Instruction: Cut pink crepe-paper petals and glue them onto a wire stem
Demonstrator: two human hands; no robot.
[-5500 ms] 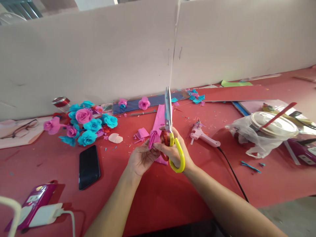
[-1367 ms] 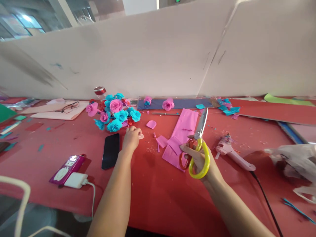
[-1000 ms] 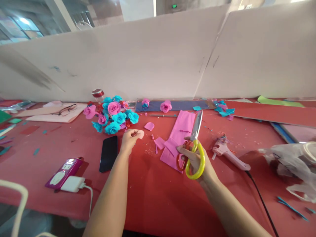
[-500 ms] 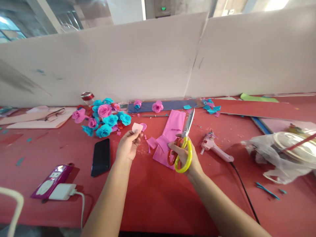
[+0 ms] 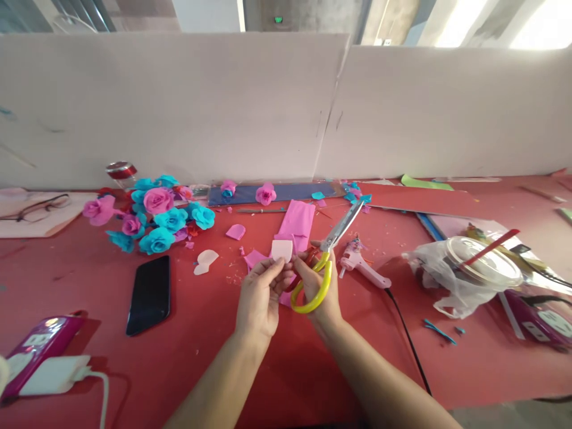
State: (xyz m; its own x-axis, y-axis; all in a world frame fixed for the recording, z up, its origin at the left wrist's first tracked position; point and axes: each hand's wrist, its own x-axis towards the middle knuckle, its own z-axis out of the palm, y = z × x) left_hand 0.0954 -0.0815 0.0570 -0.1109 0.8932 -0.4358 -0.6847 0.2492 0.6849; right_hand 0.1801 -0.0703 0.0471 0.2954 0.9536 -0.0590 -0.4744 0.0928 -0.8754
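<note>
My left hand point(image 5: 263, 292) pinches a small pale pink paper piece point(image 5: 282, 249) with a rounded lower edge. Close beside it, my right hand point(image 5: 324, 292) is closed on scissors point(image 5: 343, 226) with yellow and red handles, their blades together and pointing up and to the right. The right fingertips are near the pale piece; whether they touch it I cannot tell. Beneath both hands lies a folded strip of pink crepe paper point(image 5: 298, 217) with cut scraps around it. A pink petal piece point(image 5: 235, 232) and another pale paper piece point(image 5: 206, 261) lie to the left.
Left of my hands are a bunch of paper flowers point(image 5: 167, 220) and a black phone point(image 5: 149, 295). A glue gun point(image 5: 364, 268) with its cord lies to the right, before a bagged food tub point(image 5: 482, 262). Behind stands a white partition point(image 5: 179, 107).
My left hand has moved right with the pale piece, and the two hands are now close together. Another pale piece now shows on the table at the left. The view has turned right.
</note>
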